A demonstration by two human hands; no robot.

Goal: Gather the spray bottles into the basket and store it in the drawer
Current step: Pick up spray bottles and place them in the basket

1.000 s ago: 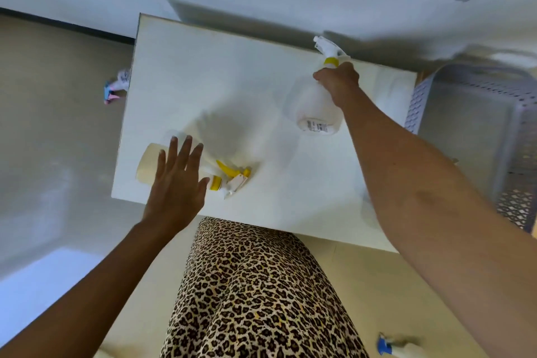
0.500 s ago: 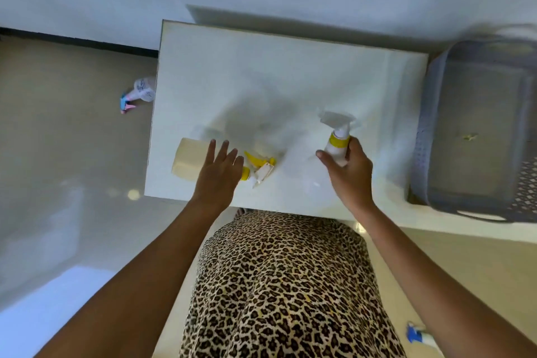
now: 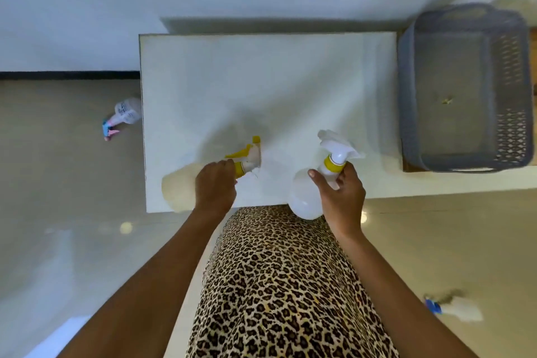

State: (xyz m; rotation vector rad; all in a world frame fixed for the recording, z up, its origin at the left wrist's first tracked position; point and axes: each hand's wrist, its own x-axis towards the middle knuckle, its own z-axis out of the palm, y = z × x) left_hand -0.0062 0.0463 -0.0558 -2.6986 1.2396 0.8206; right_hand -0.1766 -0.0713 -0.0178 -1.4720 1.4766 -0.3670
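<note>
Gripping the white bottle (image 3: 305,197) by its neck in your right hand (image 3: 341,197), you are clasping the cream bottle (image 3: 177,189), lying on the bench (image 3: 261,81), with your left hand (image 3: 215,189) fingers (image 3: 225,167); carry both steadily to the basket (image 3: 405,96) at your right.

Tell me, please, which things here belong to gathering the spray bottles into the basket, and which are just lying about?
Part of the job:
cream bottle, gripped by the left hand
clear bottle, held by the right hand
pink-triggered bottle and blue-triggered bottle, both on the floor
grey basket

Just lying about:
white table
small yellowish scrap inside the basket
</note>
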